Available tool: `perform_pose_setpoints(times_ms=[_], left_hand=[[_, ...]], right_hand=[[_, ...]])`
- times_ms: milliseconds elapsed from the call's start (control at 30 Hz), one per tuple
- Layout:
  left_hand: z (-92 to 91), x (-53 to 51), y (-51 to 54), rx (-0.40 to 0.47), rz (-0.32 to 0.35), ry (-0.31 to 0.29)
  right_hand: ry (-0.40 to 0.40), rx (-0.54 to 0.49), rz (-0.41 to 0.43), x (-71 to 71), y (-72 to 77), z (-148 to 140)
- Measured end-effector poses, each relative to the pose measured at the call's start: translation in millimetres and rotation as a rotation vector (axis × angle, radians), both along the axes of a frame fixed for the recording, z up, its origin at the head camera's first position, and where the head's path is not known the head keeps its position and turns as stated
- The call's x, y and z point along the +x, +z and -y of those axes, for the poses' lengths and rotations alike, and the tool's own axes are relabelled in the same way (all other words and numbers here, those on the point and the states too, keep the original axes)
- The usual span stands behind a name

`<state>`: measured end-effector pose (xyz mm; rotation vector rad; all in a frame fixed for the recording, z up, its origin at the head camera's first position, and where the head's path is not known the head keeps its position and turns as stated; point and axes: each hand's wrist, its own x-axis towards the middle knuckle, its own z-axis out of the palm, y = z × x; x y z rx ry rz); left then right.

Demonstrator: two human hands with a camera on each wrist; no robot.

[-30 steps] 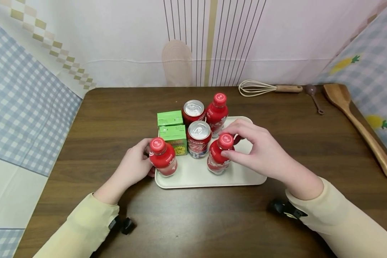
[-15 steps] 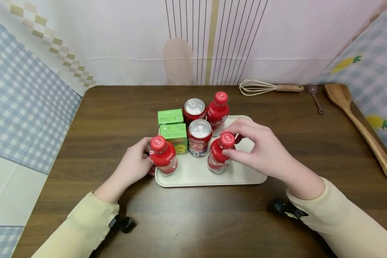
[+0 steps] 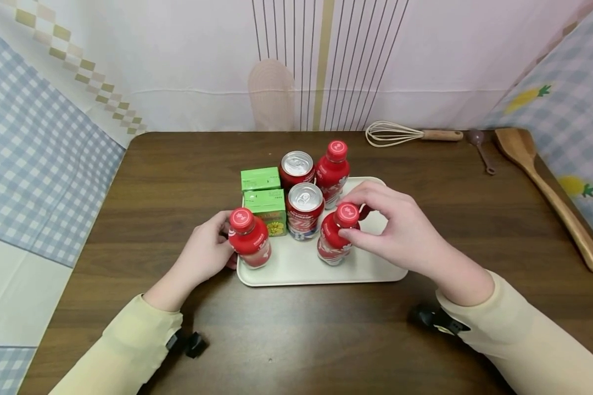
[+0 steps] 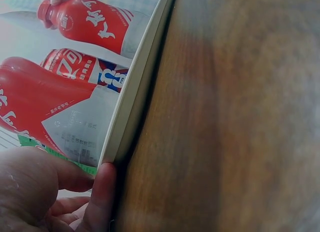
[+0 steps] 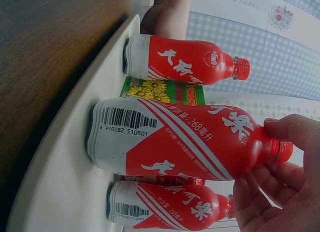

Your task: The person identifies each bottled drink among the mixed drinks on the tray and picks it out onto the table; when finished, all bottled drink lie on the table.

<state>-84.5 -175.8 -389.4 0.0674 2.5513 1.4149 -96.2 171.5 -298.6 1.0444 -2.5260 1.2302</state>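
Note:
My right hand (image 3: 395,227) pinches the neck of a red plastic drink bottle (image 5: 170,137), which stands upright on the cream tray (image 3: 296,274). My left hand (image 3: 207,244) is at the tray's left end, beside another red bottle (image 3: 251,241). In the left wrist view its thumb and a finger (image 4: 104,189) pinch the tray rim. A third red bottle (image 3: 333,173) stands behind, next to two red drink cans (image 3: 303,211) with silver tops. Two green drink cartons (image 3: 264,200) sit left of the cans. The front left bottle hides part of the left fingers.
A whisk (image 3: 405,135), a small brown measuring spoon (image 3: 480,151) and a wooden spatula (image 3: 548,192) lie on the brown table (image 3: 178,181) at the back right. A patterned cloth (image 3: 192,66) hangs behind the table.

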Motion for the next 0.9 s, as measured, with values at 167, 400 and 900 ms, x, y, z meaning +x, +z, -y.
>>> perform_pose_setpoints(times_ms=[167, 400, 900], left_hand=[[-0.8, -0.2, 0.6, 0.010, 0.010, -0.001], [-0.9, 0.1, 1.3, 0.009, 0.011, -0.001], [-0.1, 0.2, 0.8, 0.006, 0.002, -0.002]], right_hand=[[-0.007, 0.006, -0.013, 0.3, 1.3, 0.2], [-0.008, -0.002, 0.028, -0.4, -2.0, 1.6], [-0.108, 0.008, 0.162, 5.5, -6.2, 1.3]])
